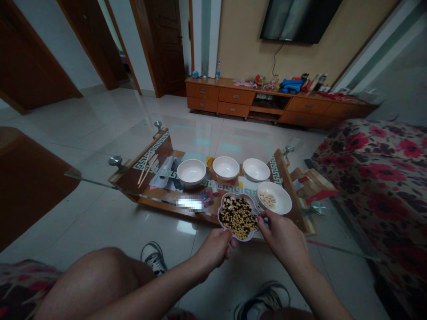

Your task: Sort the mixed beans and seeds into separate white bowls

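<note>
My left hand [222,244] is closed on the near rim of a flower-shaped dish [220,221] with a pale rim. Mixed beans [238,218], yellow and black with a few pale pieces, fill the dish. At its right edge my right hand [280,231] pinches a small, thin, dark utensil [263,219], mostly hidden by the fingers. Just beyond that hand, a white bowl [283,200] holds several pale, flat seeds [267,200]. Three more white bowls, the left [191,171], the middle [226,167] and the right [256,170], stand in a row farther back.
The glass coffee table [100,180] has a wooden base. Chopsticks [147,171] lie at its left, near papers [162,175]. A paper bag [310,182] sits at the right, by a floral-covered sofa [367,178]. A low TV cabinet [233,95] lines the wall.
</note>
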### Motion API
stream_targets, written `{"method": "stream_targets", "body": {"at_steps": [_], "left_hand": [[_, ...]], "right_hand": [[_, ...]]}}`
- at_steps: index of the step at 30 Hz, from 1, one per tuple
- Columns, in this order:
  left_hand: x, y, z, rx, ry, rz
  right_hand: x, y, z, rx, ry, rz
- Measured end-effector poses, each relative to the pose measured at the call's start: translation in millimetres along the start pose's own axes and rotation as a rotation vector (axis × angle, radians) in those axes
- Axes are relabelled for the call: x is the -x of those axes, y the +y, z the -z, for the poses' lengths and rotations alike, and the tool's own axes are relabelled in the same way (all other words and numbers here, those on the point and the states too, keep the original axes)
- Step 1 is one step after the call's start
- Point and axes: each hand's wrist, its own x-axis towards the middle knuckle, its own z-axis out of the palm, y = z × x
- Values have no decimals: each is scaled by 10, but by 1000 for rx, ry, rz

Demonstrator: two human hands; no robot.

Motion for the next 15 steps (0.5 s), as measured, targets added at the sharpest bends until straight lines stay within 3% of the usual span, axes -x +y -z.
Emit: {"method": "stream_targets", "body": {"at_steps": [15], "left_hand": [[10,-8,-10,5,5,7]], "right_hand": [[14,-1,-6,-67,75,17]]}}
